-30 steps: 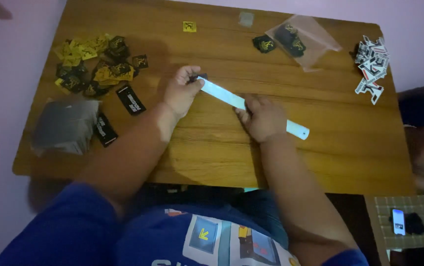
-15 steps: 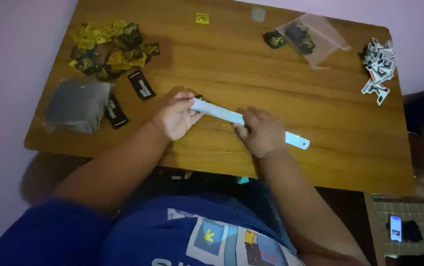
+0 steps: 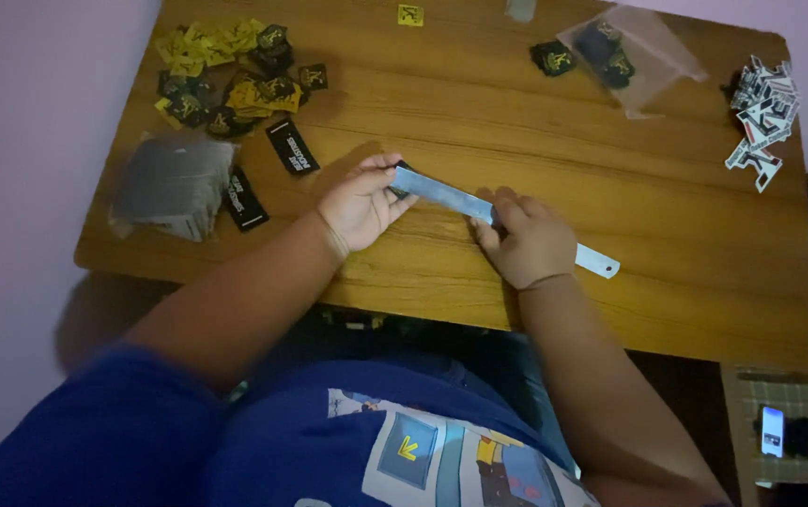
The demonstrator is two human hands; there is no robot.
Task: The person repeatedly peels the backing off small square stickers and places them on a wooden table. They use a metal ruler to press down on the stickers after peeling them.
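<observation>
1. The metal ruler (image 3: 460, 199) lay slanted across the wooden table (image 3: 610, 160).
2. The left hand (image 3: 359, 202) was closed on the ruler's far end, pinching a small dark label (image 3: 401, 170) against it.
3. The right hand (image 3: 528, 246) pressed flat on the ruler's middle, fingers bent, gripping nothing.
4. A good measure likely called for firm, even pressure from both hands, the label edge flush with the ruler's end.
5. Loose yellow and black labels (image 3: 225, 75) sat well apart.
</observation>
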